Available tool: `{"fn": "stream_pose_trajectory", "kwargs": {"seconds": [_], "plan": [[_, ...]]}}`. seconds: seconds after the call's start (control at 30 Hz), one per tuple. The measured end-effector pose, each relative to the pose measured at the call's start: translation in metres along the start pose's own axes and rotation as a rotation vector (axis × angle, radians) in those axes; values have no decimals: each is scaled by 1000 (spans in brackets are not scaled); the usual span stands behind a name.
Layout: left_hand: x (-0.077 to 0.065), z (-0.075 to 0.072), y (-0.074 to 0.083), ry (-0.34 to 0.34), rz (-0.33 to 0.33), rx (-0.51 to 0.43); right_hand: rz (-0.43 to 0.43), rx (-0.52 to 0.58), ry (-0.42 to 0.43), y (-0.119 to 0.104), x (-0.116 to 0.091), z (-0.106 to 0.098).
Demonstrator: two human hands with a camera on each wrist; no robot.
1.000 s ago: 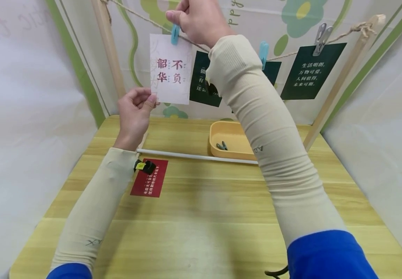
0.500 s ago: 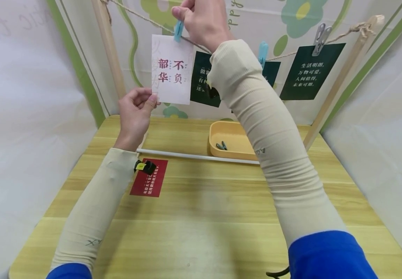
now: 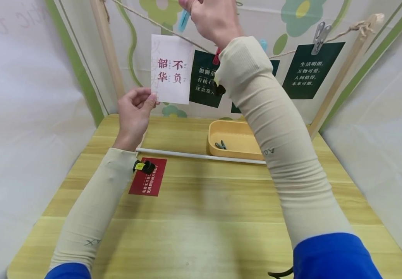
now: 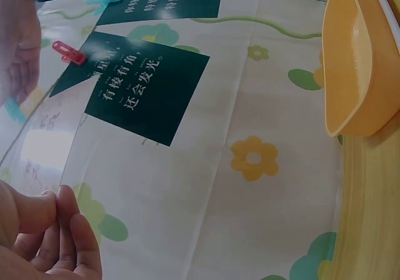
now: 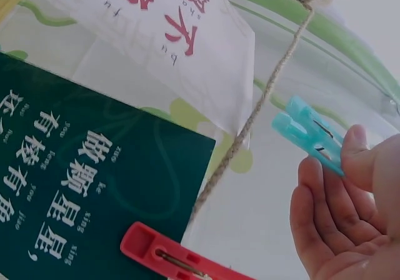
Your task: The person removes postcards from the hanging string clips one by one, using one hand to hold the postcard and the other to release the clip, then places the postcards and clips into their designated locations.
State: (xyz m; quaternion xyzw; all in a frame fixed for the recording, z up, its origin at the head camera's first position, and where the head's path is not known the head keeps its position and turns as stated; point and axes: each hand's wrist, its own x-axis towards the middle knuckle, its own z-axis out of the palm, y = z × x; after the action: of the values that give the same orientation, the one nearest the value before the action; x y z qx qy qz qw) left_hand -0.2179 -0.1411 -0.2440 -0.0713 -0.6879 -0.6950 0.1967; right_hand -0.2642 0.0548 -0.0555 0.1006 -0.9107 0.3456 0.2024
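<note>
My left hand pinches the lower left corner of a white card with red characters, held upright at the rope. In the left wrist view the same card shows nearly edge-on. My right hand is above the rope, holding a light blue clothespin between thumb and fingers. In the right wrist view this clothespin is apart from both rope and card. Beside the white card hangs a dark green card under a red clothespin.
Another green card hangs at right under a grey clothespin. A wooden post carries the rope at left. A yellow tray with a dark green clothespin stands behind a white rod. A red card lies on the table.
My right hand has risen and moved right, taking the light blue clothespin off the white card and rope. The red clothespin has come into sight. My left hand stays at the card.
</note>
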Motion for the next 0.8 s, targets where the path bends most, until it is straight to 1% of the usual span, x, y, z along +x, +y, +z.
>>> {"fn": "stream_pose_trajectory", "kwargs": {"seconds": [0.23,0.33,0.4,0.53,0.8], "plan": [[0,-1,-2,7,-1,-29,-4,-25,-34,2,-3,-4],[-1,-2,-3,15,-10,-52,-22,13,-54,3,-4,-5],[-1,-3,-3,17,-13,-64,-36,64,-62,3,-5,-6],[-2,-5,-4,14,-18,-79,-57,81,-58,6,-9,-8],[-2,-8,-7,14,-45,-65,-146,-42,-39,9,-18,-8]]}}
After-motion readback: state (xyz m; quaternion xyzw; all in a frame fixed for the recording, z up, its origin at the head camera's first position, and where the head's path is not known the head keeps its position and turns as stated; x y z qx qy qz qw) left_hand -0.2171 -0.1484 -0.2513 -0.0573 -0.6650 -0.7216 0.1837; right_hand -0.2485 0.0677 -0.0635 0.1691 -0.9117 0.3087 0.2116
